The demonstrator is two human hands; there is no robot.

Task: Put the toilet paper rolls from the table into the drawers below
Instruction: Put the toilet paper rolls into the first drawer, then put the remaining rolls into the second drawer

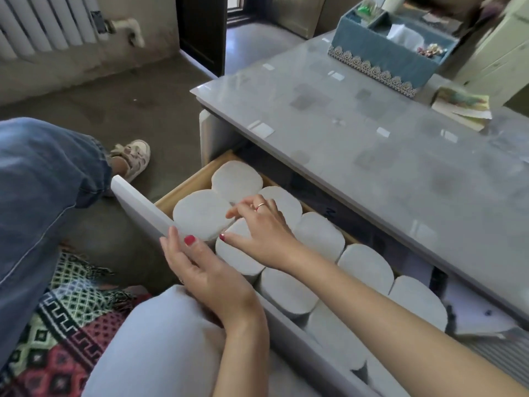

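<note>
The drawer (pixel 137 200) under the grey table (pixel 357 144) stands pulled out, packed with several white toilet paper rolls standing on end. My right hand (pixel 263 233) rests on top of one roll (pixel 237 253) near the drawer's front, fingers spread over it and touching the neighbouring roll (pixel 200 214). My left hand (pixel 206 267) lies flat along the drawer's white front panel, thumb against that same roll's side. Another roll (pixel 237 179) sits at the drawer's far left corner.
A blue lace-trimmed organiser box (pixel 380 67) and a stack of papers (pixel 461 106) stand on the table top. My legs, in jeans (pixel 43 190) and a light garment, sit left of the drawer above a patterned rug (pixel 65 316). A radiator hangs on the far wall.
</note>
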